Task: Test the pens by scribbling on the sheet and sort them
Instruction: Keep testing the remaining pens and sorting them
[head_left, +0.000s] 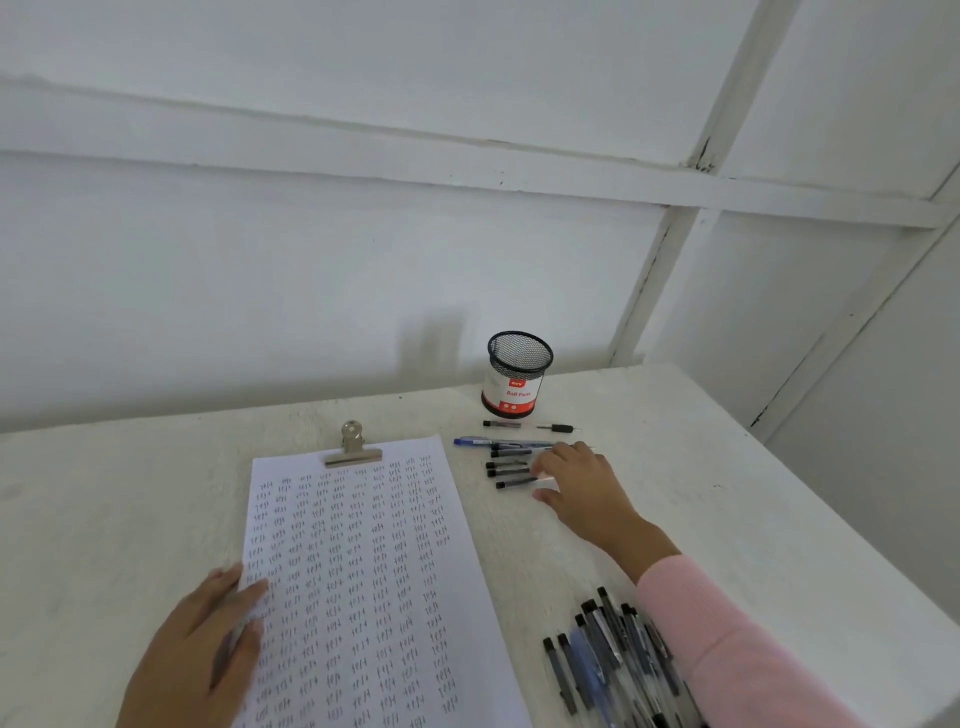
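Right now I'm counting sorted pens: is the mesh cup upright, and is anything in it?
Upright: the mesh cup stands on its base on the table, rim up. No pens stick out above the rim; its bottom is hidden.

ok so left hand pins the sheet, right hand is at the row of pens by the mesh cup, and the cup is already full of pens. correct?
Not quite: the mesh cup looks empty in the head view, with no pens sticking out. The rest holds: the left hand pins the sheet, and the right hand is at the row of pens near the cup.
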